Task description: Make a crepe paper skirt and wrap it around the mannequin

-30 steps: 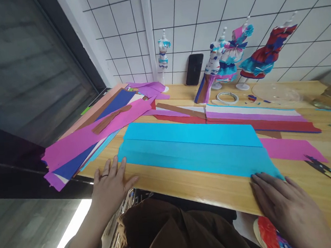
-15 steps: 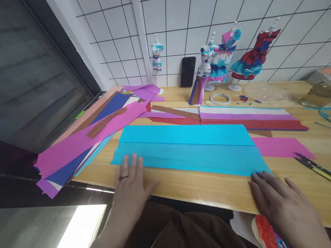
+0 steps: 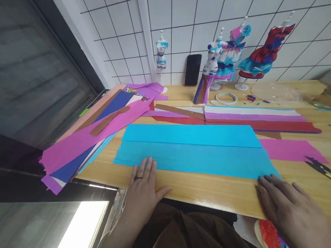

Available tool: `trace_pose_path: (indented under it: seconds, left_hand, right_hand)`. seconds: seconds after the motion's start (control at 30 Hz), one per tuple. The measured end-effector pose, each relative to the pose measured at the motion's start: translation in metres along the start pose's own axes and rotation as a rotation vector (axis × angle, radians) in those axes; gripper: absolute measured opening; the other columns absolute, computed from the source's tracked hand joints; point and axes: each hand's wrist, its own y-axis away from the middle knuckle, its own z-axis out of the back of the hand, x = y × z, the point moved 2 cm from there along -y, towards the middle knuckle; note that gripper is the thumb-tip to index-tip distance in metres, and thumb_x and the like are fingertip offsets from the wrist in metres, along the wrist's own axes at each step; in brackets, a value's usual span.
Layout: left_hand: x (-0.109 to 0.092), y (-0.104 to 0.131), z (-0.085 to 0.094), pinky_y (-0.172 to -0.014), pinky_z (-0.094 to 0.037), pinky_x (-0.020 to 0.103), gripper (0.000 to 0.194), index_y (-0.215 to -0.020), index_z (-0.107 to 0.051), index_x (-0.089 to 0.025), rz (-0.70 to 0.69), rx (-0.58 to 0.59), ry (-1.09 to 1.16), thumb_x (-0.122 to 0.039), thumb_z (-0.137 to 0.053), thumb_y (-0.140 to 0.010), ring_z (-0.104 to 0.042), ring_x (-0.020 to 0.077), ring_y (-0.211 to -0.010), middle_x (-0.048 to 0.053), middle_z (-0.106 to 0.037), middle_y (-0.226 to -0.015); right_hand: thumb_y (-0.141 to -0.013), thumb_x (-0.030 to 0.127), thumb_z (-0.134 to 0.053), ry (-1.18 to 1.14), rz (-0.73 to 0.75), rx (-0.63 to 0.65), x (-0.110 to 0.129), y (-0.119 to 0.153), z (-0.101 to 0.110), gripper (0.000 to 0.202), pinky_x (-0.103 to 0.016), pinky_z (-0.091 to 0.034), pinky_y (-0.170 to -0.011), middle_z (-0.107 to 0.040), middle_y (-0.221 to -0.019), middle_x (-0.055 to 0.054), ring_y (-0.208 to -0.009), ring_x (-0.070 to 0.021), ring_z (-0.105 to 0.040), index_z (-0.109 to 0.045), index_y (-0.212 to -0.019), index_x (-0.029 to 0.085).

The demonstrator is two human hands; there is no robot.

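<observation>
Left hand [image 3: 144, 190]: open, empty.
Right hand [image 3: 292, 205]: flat, gripping nothing.
Blue paper [image 3: 186, 153]: we likely smooth it near tabletop's [image 3: 207, 188] front edge.

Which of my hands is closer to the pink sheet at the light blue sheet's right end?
Right. Your right hand sits just short of the pink sheet; your left hand is far to its left, at the near edge of the light blue sheet.
</observation>
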Motion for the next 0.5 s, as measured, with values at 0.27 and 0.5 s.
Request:
trace_pose_path:
  seconds: [0.27,0.5]
  left_hand:
    - [0.073,0.021,-0.004,-0.104,-0.019,0.050,0.073,-0.136,-0.025,-0.007,0.271,0.097,-0.082,-0.058,-0.023,-0.084,-0.020,0.0263,-0.132,0.014,-0.026,-0.142]
    - [0.094,0.025,-0.001,-0.105,-0.018,0.048,0.070,-0.137,-0.022,-0.008,0.395,0.169,-0.077,-0.054,-0.026,-0.084,-0.019,0.0245,-0.132,0.012,-0.024,-0.143]
  right_hand:
    - [-0.089,0.032,-0.027,-0.029,-0.011,-0.010,0.001,-0.001,0.001,0.040,-0.052,-0.039,-0.081,-0.065,-0.096,-0.015,-0.097,-0.0341,-0.054,-0.062,-0.091,0.012]
    - [-0.089,0.032,-0.029,-0.050,-0.076,-0.022,0.002,-0.001,0.000,0.040,-0.050,-0.037,-0.087,-0.064,-0.100,-0.016,-0.102,-0.0323,-0.053,-0.063,-0.092,0.012]
